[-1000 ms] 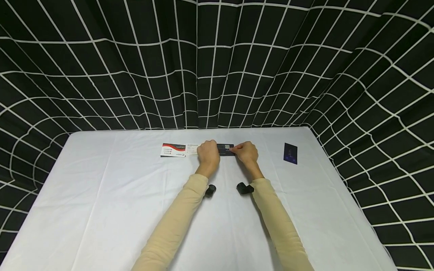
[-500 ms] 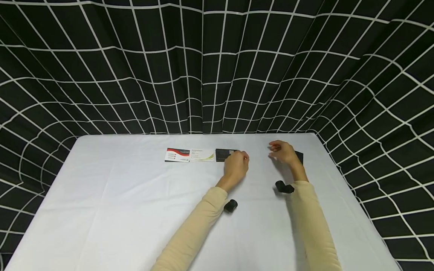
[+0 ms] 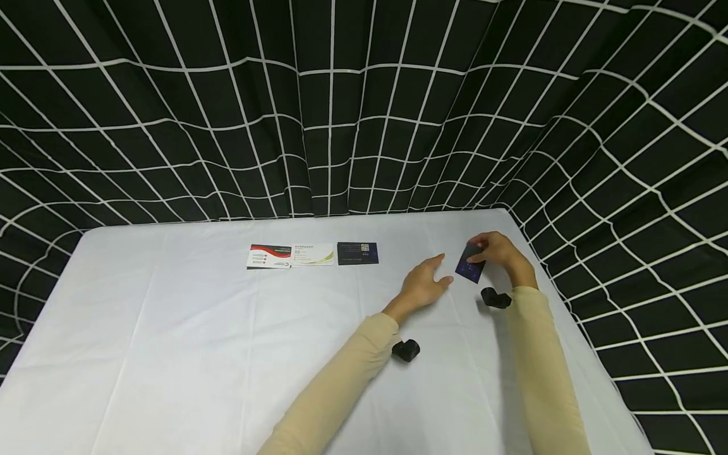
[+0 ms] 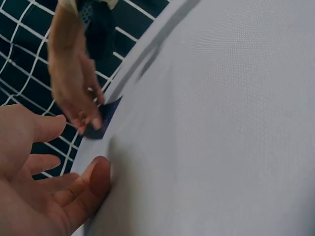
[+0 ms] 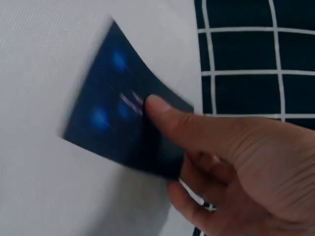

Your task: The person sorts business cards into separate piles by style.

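Observation:
My right hand (image 3: 496,249) pinches a dark blue card (image 3: 470,264) between thumb and fingers and holds it tilted just above the white table (image 3: 170,354). The right wrist view shows the thumb (image 5: 197,125) lying on the blue card (image 5: 118,128). My left hand (image 3: 425,283) hovers open just left of that card, fingers spread, holding nothing. In the left wrist view the open left palm (image 4: 34,182) faces the right hand (image 4: 74,78) and the card (image 4: 101,120). Three cards lie in a row at the back: a red-and-white one (image 3: 270,256), a white one (image 3: 313,254), a black one (image 3: 357,253).
A black curtain with a white grid (image 3: 364,107) hangs behind and to the right of the table. A black wrist camera sits on each forearm (image 3: 406,349) (image 3: 495,297). The table's right edge runs close to my right arm.
Both hands left the black card in the row and moved right. My right hand reached the dark blue card and lifted it; my left hand opened and followed toward it.

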Demonstrator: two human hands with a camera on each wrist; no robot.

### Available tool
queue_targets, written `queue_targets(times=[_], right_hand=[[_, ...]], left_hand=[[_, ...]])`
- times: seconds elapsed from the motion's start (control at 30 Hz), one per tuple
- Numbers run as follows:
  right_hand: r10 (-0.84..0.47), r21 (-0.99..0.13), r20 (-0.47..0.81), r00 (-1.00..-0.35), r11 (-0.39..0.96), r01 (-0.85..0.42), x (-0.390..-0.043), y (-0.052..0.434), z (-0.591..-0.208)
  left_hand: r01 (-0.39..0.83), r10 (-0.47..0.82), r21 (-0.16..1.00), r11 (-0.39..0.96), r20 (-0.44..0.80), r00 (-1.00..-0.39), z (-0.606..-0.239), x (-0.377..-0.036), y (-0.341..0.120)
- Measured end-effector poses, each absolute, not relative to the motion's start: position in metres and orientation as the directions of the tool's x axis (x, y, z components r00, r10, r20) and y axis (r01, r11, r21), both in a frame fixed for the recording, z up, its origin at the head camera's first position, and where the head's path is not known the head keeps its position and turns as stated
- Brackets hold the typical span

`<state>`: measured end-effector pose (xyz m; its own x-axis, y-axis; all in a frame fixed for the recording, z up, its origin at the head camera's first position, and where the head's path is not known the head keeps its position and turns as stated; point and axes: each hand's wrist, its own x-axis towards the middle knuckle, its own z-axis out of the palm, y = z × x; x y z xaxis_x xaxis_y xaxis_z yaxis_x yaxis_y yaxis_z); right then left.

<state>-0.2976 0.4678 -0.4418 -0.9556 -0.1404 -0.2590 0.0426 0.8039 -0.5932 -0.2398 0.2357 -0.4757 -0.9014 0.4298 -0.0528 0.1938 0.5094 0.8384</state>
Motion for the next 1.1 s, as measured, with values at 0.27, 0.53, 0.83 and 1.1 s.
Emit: queue_targets(times=[0.27, 0.53, 0.83, 1.1], right_hand=[[-0.272, -0.748, -0.235, -0.933, 0.663, -0.005, -0.296, 0.456, -0.443], [-0.366, -0.73, -0.359, -0.859, 0.684, 0.014, -0.275, 0.44, -0.433], [-0.256, -0.681, -0.274, -0.927, 0.732, -0.001, -0.269, 0.43, -0.432], [-0.124, -0.771, -0.241, -0.962, 0.627, 0.112, -0.277, 0.423, -0.448]], left_hand=[[0.061, 0.346, 0.932, 0.358, -0.072, -0.935, -0.477, -0.241, 0.243], [0.069, 0.298, 0.918, 0.39, -0.055, -0.953, -0.48, -0.238, 0.243], [0.017, 0.299, 0.939, 0.343, -0.092, -0.95, -0.48, -0.236, 0.232], [-0.062, 0.201, 0.952, 0.3, -0.126, -0.971, -0.476, -0.244, 0.208]])
